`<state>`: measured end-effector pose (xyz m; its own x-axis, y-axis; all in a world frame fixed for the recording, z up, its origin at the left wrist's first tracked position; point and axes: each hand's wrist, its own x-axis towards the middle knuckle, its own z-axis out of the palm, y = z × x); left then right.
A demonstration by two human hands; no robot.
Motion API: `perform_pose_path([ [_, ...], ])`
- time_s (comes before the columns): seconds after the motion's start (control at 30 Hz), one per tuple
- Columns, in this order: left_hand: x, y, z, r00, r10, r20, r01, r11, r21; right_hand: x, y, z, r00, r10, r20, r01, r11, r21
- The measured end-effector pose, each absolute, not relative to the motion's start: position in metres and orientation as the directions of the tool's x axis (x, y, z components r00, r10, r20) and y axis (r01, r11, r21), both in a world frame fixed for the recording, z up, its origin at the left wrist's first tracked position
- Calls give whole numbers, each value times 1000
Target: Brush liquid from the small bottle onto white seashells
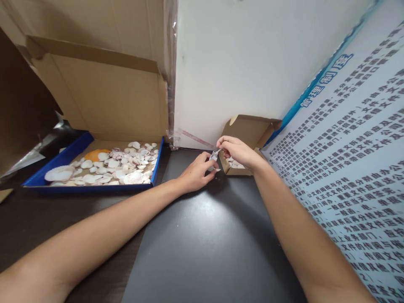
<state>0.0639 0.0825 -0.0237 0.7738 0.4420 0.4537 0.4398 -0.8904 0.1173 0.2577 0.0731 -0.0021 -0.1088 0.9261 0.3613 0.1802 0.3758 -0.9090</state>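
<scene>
My left hand is closed around a small grey-white shell piece, just above the dark mat. A pale pointed tip shows below its fingers. My right hand meets it from the right, thumb and finger pinched at the top of the piece. What sits in that pinch is too small to make out. Behind and below my right hand stands a small open cardboard box with white shells in it, partly hidden by the hand.
To the left, a blue-edged cardboard box with its lid raised holds many white shells and an orange one. A grey mat covers the dark table. A white panel and a printed board stand behind and right.
</scene>
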Motion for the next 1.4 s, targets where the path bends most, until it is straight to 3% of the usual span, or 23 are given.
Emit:
perform_pose_path([
  [0.27, 63, 83, -24, 779, 445, 442, 441, -890, 119, 259, 69, -1, -144, 897, 418, 186, 440, -879],
  [0.7, 63, 81, -25, 810, 405, 423, 432, -901, 36, 253, 68, -4, -94, 819, 566, 565, 512, -647],
  [1.4, 63, 79, -23, 825, 383, 416, 420, -907, 2, 250, 70, -5, -51, 819, 572, 626, 473, -620],
])
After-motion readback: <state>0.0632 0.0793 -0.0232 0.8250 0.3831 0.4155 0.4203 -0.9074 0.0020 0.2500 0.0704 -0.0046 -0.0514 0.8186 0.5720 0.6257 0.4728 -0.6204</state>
